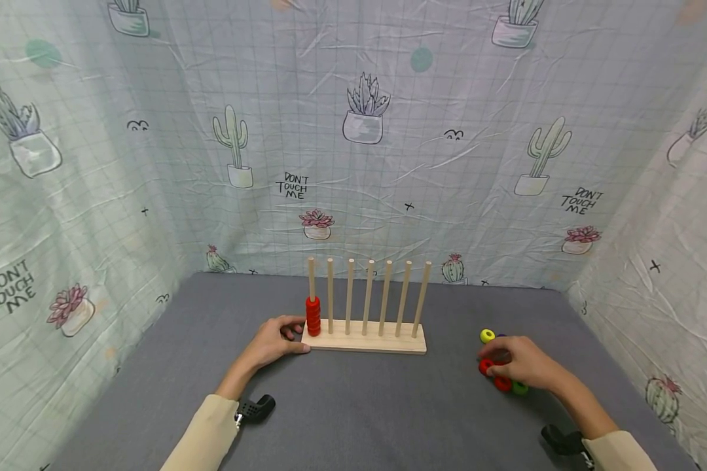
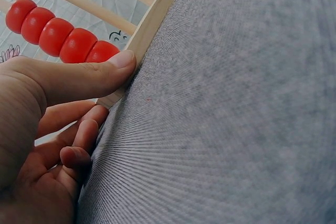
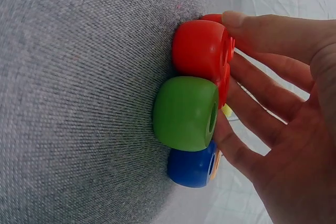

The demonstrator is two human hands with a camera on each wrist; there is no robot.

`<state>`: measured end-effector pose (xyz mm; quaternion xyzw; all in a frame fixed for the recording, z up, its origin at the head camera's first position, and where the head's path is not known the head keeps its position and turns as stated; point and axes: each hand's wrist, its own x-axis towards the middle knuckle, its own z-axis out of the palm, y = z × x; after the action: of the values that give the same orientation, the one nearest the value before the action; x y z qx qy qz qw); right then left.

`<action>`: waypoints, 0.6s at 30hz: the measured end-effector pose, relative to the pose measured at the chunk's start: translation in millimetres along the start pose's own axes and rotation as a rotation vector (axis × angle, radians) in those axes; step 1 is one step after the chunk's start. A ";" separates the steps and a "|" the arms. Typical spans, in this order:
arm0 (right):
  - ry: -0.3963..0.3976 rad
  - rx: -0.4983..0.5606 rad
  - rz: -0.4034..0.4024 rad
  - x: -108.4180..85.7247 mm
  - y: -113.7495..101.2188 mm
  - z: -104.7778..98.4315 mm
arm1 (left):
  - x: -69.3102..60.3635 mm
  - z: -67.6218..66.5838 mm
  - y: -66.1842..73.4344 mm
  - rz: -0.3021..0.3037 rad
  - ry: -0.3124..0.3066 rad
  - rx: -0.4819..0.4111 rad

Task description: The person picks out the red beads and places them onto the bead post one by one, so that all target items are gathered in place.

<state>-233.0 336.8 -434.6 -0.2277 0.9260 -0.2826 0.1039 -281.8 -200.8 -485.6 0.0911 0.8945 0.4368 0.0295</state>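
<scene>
My left hand (image 1: 278,341) grips the left end of a pale wooden base (image 1: 365,343), thumb on its front edge. Several red beads (image 1: 313,316) are stacked on the leftmost peg. At the right, my right hand (image 1: 521,362) reaches over a small group of loose beads, its thumb and fingers around a red bead (image 1: 486,367). Another red bead (image 1: 503,383) and a green bead (image 1: 520,388) lie nearer. In the right wrist view, a blue bead (image 3: 191,168) sits beside the green bead (image 3: 186,114); the pinched bead is mostly hidden.
Several bare upright pegs (image 1: 385,297) stand on the base. A yellow bead (image 1: 487,335) lies behind my right hand. The grey tabletop (image 1: 377,405) meets a patterned cloth (image 1: 412,170) at the back and sides.
</scene>
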 end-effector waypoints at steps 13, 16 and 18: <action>-0.015 -0.002 0.004 0.1 -0.9 0.9 | -0.9 1.5 0.0 -0.008 0.005 -0.004; -0.014 0.000 0.002 0.3 -0.5 1.3 | -0.3 1.6 0.8 -0.012 0.008 -0.009; -0.015 0.004 0.005 0.1 -0.2 1.8 | -0.2 1.6 0.8 -0.012 0.008 -0.005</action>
<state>-232.5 335.7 -436.0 -0.2272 0.9252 -0.2826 0.1122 -281.3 -199.1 -486.0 0.0842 0.8941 0.4390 0.0288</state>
